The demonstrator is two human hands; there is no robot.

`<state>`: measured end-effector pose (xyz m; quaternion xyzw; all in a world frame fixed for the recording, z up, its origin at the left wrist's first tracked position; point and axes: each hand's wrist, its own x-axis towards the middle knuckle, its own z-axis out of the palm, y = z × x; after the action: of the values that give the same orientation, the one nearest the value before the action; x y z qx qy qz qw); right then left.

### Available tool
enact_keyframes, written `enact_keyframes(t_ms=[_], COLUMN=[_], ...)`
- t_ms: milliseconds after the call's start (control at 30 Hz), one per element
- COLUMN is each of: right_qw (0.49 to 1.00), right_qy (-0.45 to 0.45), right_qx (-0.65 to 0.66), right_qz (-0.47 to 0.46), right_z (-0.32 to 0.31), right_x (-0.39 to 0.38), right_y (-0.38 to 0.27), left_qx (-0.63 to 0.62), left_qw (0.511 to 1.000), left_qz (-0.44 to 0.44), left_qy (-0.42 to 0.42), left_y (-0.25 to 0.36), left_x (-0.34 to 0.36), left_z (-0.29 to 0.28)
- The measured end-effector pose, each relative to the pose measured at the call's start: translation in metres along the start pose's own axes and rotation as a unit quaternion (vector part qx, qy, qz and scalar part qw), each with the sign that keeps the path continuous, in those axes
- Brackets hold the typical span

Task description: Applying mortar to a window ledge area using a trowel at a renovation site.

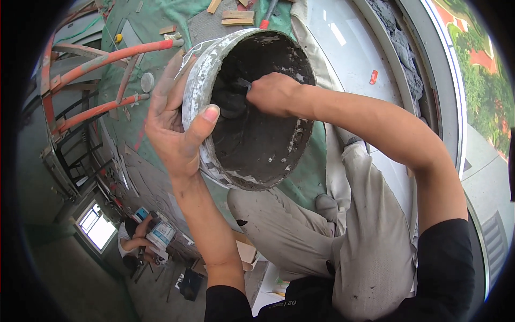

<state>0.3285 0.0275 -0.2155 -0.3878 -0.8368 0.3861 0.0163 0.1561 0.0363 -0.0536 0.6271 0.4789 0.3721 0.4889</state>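
Note:
A white, cement-crusted bucket (196, 83) is tipped toward me in the upper middle, its inside coated with dark grey wet mortar (260, 142). My left hand (174, 129) grips its left side, thumb on the outer wall near the rim and fingers wrapped behind. My right hand (273, 95) is inside the bucket, closed on the grey handle of a tool (243, 84); the rest of that tool is lost in the dark mortar. My bent legs (370, 225) are below the bucket.
Orange tubular frames (123, 52) stand at left on a green sheet (134, 123). Wood offcuts (237, 20) lie at top. A white ledge (343, 32) runs beside the glazing at right. A co-worker (134, 241) bends over a white container (161, 234) at lower left.

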Motion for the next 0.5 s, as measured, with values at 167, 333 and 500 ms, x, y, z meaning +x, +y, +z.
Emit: enact_keyframes(t_ms=[167,333,500], right_qw=[0.989,0.956,0.919], right_qy=[-0.022,0.0,-0.044], right_qx=[0.146,0.293,0.391], right_qz=[0.027,0.013,0.005], right_z=[0.009,0.04,0.052], right_x=[-0.005,-0.016,-0.032], right_y=[0.034,0.052,0.057], left_qx=[0.033,0.041,0.035], left_qw=[0.999,0.999,0.999], left_qz=[0.003,0.006,-0.015], left_qy=[-0.027,-0.032,-0.01], left_y=[-0.003,-0.002,0.007], left_x=[0.005,0.007,0.003], left_z=[0.017,0.024,0.018])
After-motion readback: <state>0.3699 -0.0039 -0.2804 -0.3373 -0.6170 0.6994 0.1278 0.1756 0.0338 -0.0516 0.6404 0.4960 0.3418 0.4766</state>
